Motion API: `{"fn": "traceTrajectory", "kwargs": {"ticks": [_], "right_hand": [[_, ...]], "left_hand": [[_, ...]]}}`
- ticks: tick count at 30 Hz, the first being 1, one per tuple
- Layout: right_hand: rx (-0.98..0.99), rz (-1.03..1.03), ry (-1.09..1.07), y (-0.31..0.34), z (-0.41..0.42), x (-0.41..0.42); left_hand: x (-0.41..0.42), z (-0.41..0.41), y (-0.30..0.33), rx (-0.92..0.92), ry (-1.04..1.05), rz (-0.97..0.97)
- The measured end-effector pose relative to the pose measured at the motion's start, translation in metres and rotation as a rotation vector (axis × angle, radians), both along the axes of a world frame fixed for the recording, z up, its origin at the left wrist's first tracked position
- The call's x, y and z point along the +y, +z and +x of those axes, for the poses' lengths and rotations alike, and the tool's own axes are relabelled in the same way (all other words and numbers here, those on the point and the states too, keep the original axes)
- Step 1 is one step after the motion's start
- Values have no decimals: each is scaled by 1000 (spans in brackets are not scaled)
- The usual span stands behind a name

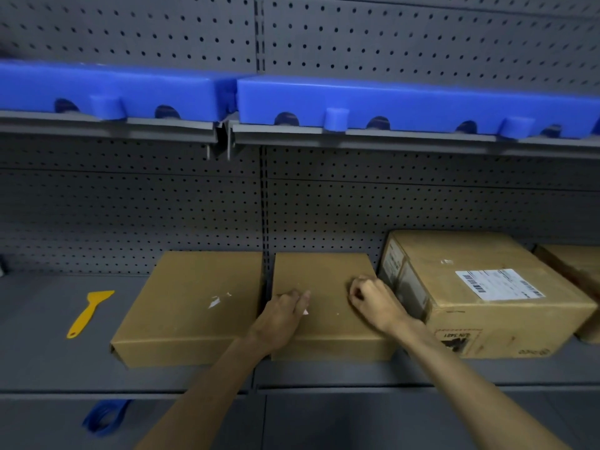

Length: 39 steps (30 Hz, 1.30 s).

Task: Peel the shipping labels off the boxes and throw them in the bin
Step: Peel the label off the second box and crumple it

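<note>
Three cardboard boxes lie side by side on a grey shelf (58, 362). The left box (181, 319) carries only white label scraps (214, 302). On the middle box (328, 332) both my hands rest. My left hand (285, 313) lies flat on its top with the fingers straight, a small white scrap (305, 312) beside the fingertips. My right hand (370, 300) has its fingers curled against the box's right part; what it pinches is hidden. The right box (506, 316), which is taller, bears a whole white shipping label (498, 284). No bin is in view.
A yellow plastic scraper (87, 315) lies on the shelf left of the boxes. Another box (581, 271) shows at the far right edge. Blue plastic pallets (389, 102) sit on the shelf above. A blue roll (104, 415) is below the shelf edge. Pegboard backs the shelves.
</note>
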State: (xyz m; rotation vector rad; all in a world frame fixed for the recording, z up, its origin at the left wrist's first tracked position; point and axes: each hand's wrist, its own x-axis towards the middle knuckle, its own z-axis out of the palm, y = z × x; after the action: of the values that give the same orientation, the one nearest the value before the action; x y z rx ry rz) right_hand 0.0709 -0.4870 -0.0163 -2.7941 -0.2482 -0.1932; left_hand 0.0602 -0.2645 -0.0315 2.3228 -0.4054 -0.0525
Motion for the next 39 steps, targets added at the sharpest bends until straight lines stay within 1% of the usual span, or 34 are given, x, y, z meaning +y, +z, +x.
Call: {"fn": "traceTrajectory", "kwargs": {"ticks": [1, 3, 5, 7, 8, 10, 11, 14, 15, 17, 20, 21, 24, 25, 27, 30, 31, 32, 36, 37, 39], "right_hand": [[-10, -23, 17, -1, -2, 1], [15, -50, 132, -5, -10, 15], [24, -51, 220, -8, -16, 23], [16, -34, 172, 0, -10, 13], [1, -14, 105, 3, -6, 6], [-25, 3, 13, 2, -4, -2], [-28, -14, 26, 0, -7, 3], [28, -15, 201, -8, -21, 28], [50, -29, 225, -7, -22, 29], [34, -26, 168, -4, -10, 19], [-11, -11, 9, -5, -3, 13], [-7, -14, 22, -7, -6, 22], [38, 5, 200, -15, -18, 58], [35, 5, 220, -12, -19, 61], [30, -7, 133, -5, -11, 48], [-12, -72, -112, -2, -9, 15], [-23, -98, -155, -3, -14, 13], [-26, -107, -159, -5, -20, 16], [-34, -86, 22, -9, -38, 39], [-32, -85, 1, -7, -37, 34], [-27, -80, -123, -6, -30, 17]], "left_hand": [[0, -2, 1, 14, -9, -19], [-1, -6, 4, 93, -2, -112], [-2, -7, 7, 165, 15, -133], [-2, -5, 9, 247, 3, -149], [-2, -6, 9, 268, -3, -161], [-2, -5, 7, 229, -8, -126], [-1, -4, 4, 190, -16, -94], [0, -1, -2, 145, 16, -34], [2, 1, -4, 136, 4, -32], [4, 1, -5, 109, -52, -62], [8, 3, -8, 84, -83, -91], [8, 4, -8, 74, -74, -116], [9, 4, -8, 62, -52, -165], [9, 4, -9, 73, -43, -188], [11, 3, -10, 135, -17, -243], [12, 0, -9, 198, -14, -289], [12, 0, -9, 198, -16, -290], [12, 0, -9, 191, -20, -294], [12, 2, -9, 183, -10, -295], [12, 1, -7, 176, -10, -293], [12, 0, -7, 166, -12, -284]]}}
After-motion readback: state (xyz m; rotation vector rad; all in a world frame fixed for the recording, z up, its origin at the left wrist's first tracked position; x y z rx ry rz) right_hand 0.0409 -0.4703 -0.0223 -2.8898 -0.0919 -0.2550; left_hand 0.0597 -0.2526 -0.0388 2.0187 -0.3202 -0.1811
